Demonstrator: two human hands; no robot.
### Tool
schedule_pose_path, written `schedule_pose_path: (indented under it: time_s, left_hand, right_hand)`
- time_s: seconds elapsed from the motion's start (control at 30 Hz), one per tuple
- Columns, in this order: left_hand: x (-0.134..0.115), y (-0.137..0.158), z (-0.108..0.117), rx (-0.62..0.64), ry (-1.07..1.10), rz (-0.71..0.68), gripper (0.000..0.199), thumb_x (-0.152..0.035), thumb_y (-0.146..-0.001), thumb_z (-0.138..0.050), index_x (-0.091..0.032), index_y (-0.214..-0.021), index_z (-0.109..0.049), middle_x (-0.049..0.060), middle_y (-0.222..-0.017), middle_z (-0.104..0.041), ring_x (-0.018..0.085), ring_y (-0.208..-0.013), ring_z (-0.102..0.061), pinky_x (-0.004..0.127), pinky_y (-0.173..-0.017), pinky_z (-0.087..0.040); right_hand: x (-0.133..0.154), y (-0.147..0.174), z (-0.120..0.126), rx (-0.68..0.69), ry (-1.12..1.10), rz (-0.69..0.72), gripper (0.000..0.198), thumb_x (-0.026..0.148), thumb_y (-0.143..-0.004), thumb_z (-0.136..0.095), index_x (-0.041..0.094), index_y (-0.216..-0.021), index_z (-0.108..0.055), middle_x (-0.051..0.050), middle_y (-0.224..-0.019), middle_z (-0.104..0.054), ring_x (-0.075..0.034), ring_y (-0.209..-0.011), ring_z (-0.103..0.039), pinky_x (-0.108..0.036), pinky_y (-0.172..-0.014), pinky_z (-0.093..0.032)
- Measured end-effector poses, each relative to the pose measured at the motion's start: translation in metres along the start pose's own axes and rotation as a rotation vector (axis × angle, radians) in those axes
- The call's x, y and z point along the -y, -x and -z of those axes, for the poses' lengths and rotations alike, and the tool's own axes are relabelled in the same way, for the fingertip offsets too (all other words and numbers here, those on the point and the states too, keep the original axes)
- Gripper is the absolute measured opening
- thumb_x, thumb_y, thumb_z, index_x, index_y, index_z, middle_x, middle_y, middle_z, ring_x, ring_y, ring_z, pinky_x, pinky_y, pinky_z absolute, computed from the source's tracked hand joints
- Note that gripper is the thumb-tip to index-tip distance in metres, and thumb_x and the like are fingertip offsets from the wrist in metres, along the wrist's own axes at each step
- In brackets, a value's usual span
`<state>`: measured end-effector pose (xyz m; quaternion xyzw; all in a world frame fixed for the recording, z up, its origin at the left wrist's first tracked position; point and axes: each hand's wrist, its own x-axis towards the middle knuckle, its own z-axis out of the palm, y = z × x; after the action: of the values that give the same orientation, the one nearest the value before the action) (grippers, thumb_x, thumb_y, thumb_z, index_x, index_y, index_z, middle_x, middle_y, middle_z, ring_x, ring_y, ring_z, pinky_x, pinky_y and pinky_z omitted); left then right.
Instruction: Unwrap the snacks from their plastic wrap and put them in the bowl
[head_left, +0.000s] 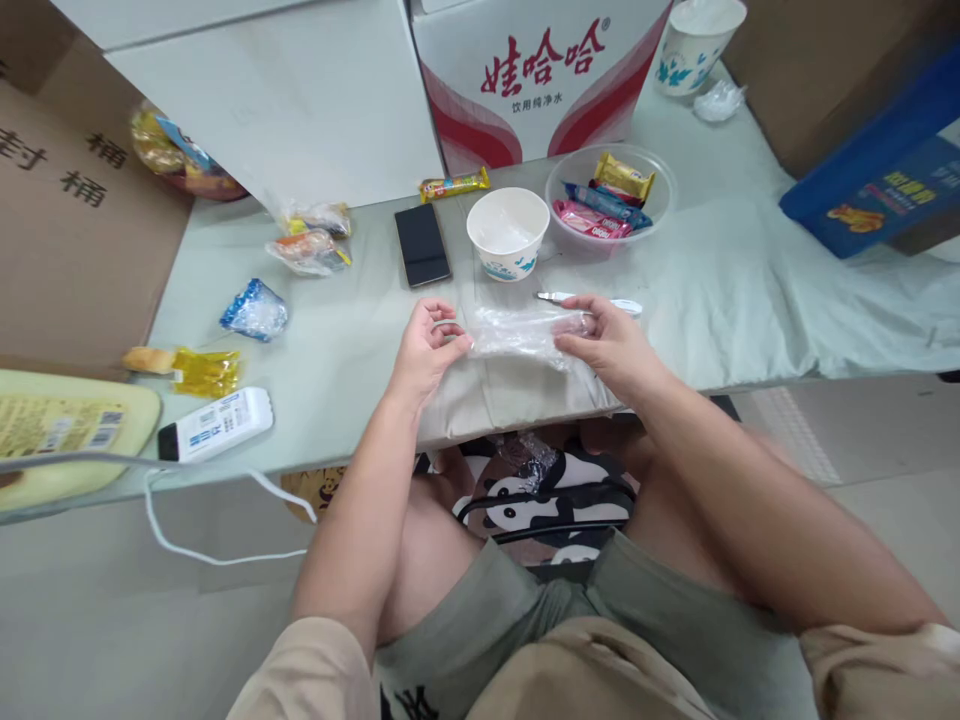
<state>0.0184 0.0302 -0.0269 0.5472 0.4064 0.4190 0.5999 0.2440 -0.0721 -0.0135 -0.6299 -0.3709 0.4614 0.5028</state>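
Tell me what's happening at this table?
The person's right hand is holding one end of some crinkly clear plastic, and their left hand has its fingertips at the other end. Just beyond stand a paper cup and a clear bowl with wrapped snacks in it. A phone lies left of the cup.

The plastic film you are handling is looking thin, clear, crinkled and glossy. In front of you, the cup is showing smooth, matt paper, and the bowl is looking like smooth, translucent plastic. The phone is showing a dark, glossy screen. The table cover is looking cloth-like, matt and wrinkled; your shorts are looking like matt cloth.
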Motion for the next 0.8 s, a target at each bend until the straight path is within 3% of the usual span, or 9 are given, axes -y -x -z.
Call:
schedule_pose_path:
  time_s: [0.1,0.2,0.27,0.37,0.47,0.63,0.7,0.8]
  left_hand:
    - [0.005,-0.002,0.002,-0.098,-0.086,-0.069,0.038,-0.030,-0.061,-0.084,-0.021,-0.080,-0.052,-0.004,-0.077,-0.051,0.007,-0.064,-0.046,0.020,-0.059,-0.040]
    - [0.008,0.003,-0.004,0.044,-0.153,-0.034,0.036,-0.043,-0.071,-0.083,-0.020,-0.078,-0.056,-0.002,-0.071,-0.055,0.010,-0.064,-0.050,0.023,-0.059,-0.042]
    - [0.009,0.009,-0.013,0.170,-0.124,-0.007,0.041,-0.047,-0.070,-0.085,-0.020,-0.092,-0.063,0.005,-0.094,-0.067,0.016,-0.085,-0.063,0.027,-0.072,-0.050]
    - [0.009,0.017,-0.027,0.322,0.008,0.030,0.063,-0.050,-0.064,-0.090,-0.022,-0.114,-0.065,0.010,-0.122,-0.068,0.023,-0.108,-0.065,0.033,-0.087,-0.053]
    - [0.007,0.021,-0.035,0.345,0.111,0.060,0.057,-0.050,-0.065,-0.090,-0.021,-0.109,-0.069,0.006,-0.107,-0.072,0.019,-0.095,-0.067,0.031,-0.086,-0.053]
    - [-0.001,0.020,-0.032,0.240,0.220,0.080,0.036,-0.045,-0.066,-0.088,-0.021,-0.085,-0.070,0.000,-0.081,-0.068,0.014,-0.076,-0.062,0.028,-0.075,-0.050]
    - [-0.004,0.019,-0.030,0.258,0.233,0.116,0.031,-0.042,-0.067,-0.085,-0.020,-0.081,-0.068,0.000,-0.077,-0.066,0.013,-0.072,-0.060,0.027,-0.070,-0.048]
    - [-0.008,0.018,-0.027,0.220,0.154,0.115,0.027,-0.032,-0.068,-0.080,-0.020,-0.089,-0.067,-0.002,-0.075,-0.061,0.011,-0.067,-0.055,0.024,-0.063,-0.045]
  right_hand:
    - [0.002,0.000,0.001,-0.114,0.116,0.095,0.023,0.035,-0.072,-0.072,0.021,-0.083,-0.058,0.000,-0.079,-0.062,-0.013,-0.066,-0.051,-0.031,-0.067,-0.043]
    - [0.004,0.005,-0.002,-0.149,0.202,0.263,0.022,0.039,-0.078,-0.069,0.022,-0.080,-0.055,-0.003,-0.088,-0.065,-0.016,-0.075,-0.053,-0.034,-0.074,-0.044]
    - [0.003,0.011,-0.007,-0.038,0.159,0.349,0.027,0.044,-0.083,-0.068,0.023,-0.082,-0.050,-0.003,-0.092,-0.065,-0.018,-0.081,-0.055,-0.035,-0.079,-0.045]
    - [0.001,0.018,-0.017,0.268,0.001,0.326,0.034,0.055,-0.089,-0.063,0.024,-0.085,-0.048,0.001,-0.080,-0.055,-0.015,-0.071,-0.050,-0.032,-0.070,-0.044]
    - [-0.002,0.020,-0.024,0.356,-0.103,0.273,0.036,0.059,-0.090,-0.062,0.024,-0.088,-0.052,0.001,-0.079,-0.053,-0.014,-0.071,-0.050,-0.031,-0.067,-0.045]
    - [-0.005,0.011,-0.029,0.007,0.015,0.281,0.039,0.047,-0.078,-0.078,0.025,-0.102,-0.056,-0.005,-0.108,-0.064,-0.018,-0.090,-0.060,-0.033,-0.076,-0.050]
    - [-0.004,0.009,-0.032,0.068,-0.012,0.268,0.047,0.043,-0.072,-0.081,0.025,-0.108,-0.057,-0.006,-0.112,-0.065,-0.019,-0.096,-0.061,-0.034,-0.079,-0.052]
    - [-0.001,0.010,-0.041,0.257,-0.075,0.216,0.038,0.043,-0.074,-0.079,0.022,-0.097,-0.058,-0.003,-0.092,-0.064,-0.017,-0.082,-0.061,-0.033,-0.073,-0.051]
